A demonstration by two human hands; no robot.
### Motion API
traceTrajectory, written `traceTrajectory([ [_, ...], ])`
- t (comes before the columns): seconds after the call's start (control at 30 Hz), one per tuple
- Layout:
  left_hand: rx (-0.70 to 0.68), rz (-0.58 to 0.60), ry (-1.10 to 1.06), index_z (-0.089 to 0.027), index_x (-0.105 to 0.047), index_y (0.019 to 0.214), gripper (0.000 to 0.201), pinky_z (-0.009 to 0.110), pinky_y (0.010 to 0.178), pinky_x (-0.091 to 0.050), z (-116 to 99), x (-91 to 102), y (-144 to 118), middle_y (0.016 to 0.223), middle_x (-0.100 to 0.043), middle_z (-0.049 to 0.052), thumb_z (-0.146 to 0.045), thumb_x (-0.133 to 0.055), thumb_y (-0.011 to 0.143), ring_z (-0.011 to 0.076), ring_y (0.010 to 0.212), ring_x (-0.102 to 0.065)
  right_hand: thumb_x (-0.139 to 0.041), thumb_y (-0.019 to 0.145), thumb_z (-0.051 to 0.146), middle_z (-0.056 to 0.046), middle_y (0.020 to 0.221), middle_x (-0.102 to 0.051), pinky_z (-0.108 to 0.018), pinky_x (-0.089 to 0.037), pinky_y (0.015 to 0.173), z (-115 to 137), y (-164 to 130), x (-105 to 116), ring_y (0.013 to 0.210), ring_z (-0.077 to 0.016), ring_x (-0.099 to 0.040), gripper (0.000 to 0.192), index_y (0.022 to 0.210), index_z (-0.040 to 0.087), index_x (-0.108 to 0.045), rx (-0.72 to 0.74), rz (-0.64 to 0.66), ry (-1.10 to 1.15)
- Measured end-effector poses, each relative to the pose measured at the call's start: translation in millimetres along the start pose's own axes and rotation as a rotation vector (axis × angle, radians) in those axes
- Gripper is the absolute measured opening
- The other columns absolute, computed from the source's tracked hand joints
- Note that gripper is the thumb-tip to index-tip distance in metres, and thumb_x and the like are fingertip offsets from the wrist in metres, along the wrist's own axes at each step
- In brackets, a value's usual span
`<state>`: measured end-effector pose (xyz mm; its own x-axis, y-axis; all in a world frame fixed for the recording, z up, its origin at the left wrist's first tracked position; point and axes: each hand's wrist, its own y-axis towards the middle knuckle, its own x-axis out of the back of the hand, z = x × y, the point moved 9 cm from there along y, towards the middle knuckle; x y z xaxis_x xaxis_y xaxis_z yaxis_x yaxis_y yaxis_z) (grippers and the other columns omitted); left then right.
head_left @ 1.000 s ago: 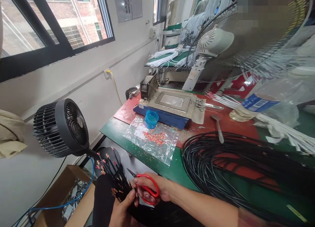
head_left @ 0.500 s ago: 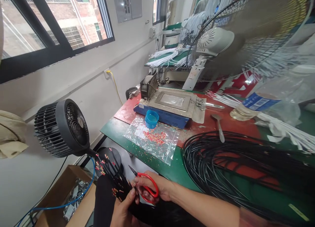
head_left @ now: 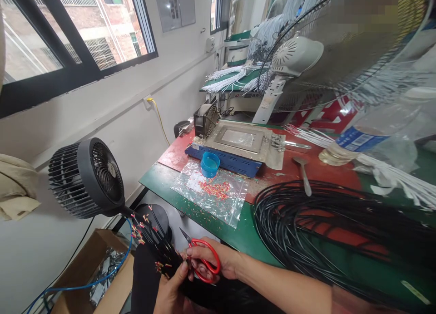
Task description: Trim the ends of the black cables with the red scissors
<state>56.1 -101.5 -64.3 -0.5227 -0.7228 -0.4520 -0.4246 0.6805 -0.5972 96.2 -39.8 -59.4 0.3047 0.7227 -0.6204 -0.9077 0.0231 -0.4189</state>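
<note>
Green-and-red desk (head_left: 247, 230): ahead and to the right, with a loose coil of glossy black cables (head_left: 272, 223) on it.
Bundle of thin black cables with red and pale ends (head_left: 159, 241): here's the action, over the dark-clothed lap (head_left: 145, 268); picking through the ends looks like the step in hand, and the next move seems to call for one end singled out, the rest kept firm.
Right hand (head_left: 226, 257): fingers curled round red-handled metal scissors (head_left: 197, 241); tips gather near the left thumb, a pinch on any cable hard to tell.
Left hand (head_left: 170, 289): thumb pressed against the bundle, other fingers mostly hidden.
Scissor blades: nearly together, pointing up-left, clear of the ends.
</note>
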Motion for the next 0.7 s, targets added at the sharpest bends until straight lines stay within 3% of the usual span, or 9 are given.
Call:
traceTrajectory([
  [0.2, -0.004, -0.005, -0.026, -0.015, -0.064, 0.072, 0.017, 0.027, 0.063, -0.043, 4, 2.9, 7, 0.052, -0.058, 0.001, -0.024, -0.071, 0.059, 0.0116, 0.056, -0.055, -0.057, 0.07, 0.056, 0.001, 0.041, -0.05, -0.015, -0.024, 0.03, 12, -1, 2, 0.031, -0.0037, -0.038, 0.049, 0.054, 0.01, -0.052, 0.141, -0.058, -0.028],
  [0.33, -0.031, -0.015, 0.025, -0.014, -0.065, 0.075, 0.019, 0.026, 0.062, -0.042, 3, 8.4, 10, 0.051, -0.058, 0.001, -0.025, -0.069, 0.06, 0.0111, 0.054, -0.054, -0.059, 0.069, 0.057, -0.002, 0.047, -0.056, -0.016, -0.026, 0.03, 20, -4, 0, 0.032, -0.0042, -0.039, 0.05, 0.058, 0.009, -0.056, 0.221, -0.06, -0.09],
  [0.7, 0.001, -0.048, -0.002, -0.016, -0.062, 0.078, 0.019, 0.023, 0.06, -0.04, 12, 17.0, 15, 0.052, -0.057, 0.0, -0.025, -0.067, 0.063, 0.0085, 0.054, -0.051, -0.059, 0.069, 0.052, 0.002, 0.042, -0.05, -0.015, -0.024, 0.03, 31, -12, -5, 0.031, -0.0035, -0.038, 0.045, 0.058, 0.008, -0.059, 0.235, -0.091, -0.205],
])
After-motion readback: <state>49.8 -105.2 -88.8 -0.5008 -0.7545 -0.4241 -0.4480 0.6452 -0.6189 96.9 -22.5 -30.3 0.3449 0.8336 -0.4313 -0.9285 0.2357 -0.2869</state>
